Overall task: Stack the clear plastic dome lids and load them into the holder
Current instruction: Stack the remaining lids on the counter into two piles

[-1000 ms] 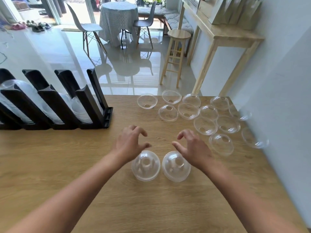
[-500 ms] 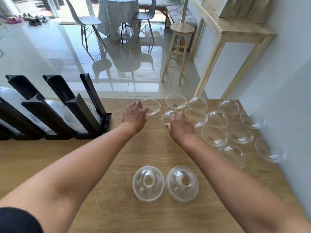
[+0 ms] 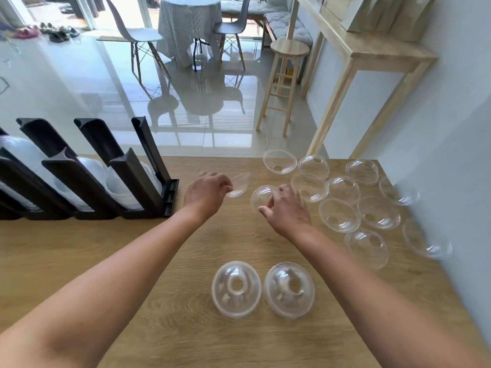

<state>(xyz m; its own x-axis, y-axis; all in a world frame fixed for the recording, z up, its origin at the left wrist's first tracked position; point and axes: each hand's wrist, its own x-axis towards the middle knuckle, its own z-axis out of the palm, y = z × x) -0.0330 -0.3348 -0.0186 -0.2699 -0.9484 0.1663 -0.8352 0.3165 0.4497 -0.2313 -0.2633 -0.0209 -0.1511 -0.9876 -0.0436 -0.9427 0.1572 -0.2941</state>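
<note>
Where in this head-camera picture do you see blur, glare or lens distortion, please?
Head view: the lid pinched in the left hand is motion-smeared; lids at the right edge are blurred too; the glossy floor glares and mirrors the chairs; wide-angle distortion splays the black holder; the two nearest lids are sharp.

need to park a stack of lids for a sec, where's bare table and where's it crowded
The widest bare wood is the near-left table, bordered by the holder and the left forearm. A smaller patch lies between the left hand, the right hand and the two near stacks. The far right is crowded: loose lids fill it up to the wall.
</note>
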